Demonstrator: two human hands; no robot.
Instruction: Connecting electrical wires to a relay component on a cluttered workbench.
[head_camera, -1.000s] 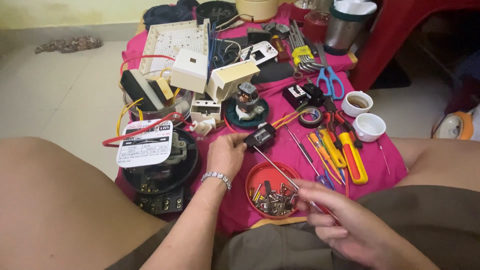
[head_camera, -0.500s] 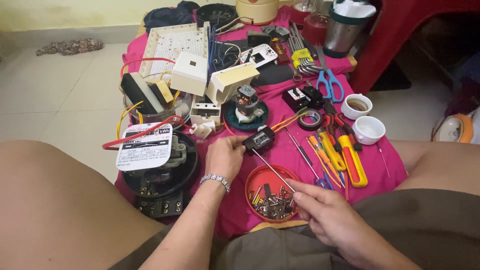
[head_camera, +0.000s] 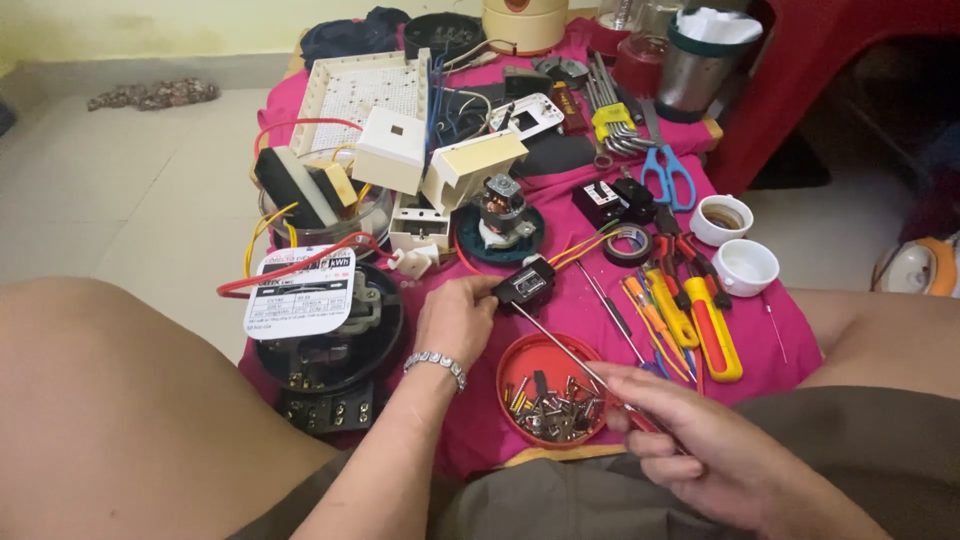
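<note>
A small black part (head_camera: 525, 285) is pinched in the left hand (head_camera: 457, 318) above the pink surface (head_camera: 600, 330), steadied for the screwdriver (head_camera: 570, 355) gripped in the closed right hand (head_camera: 700, 450); a red lid (head_camera: 512, 362) of screws lies near.

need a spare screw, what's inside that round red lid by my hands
The red lid holds a heap of small metal screws and bits. The screwdriver shaft crosses above it, and the right hand covers its right edge.
</note>
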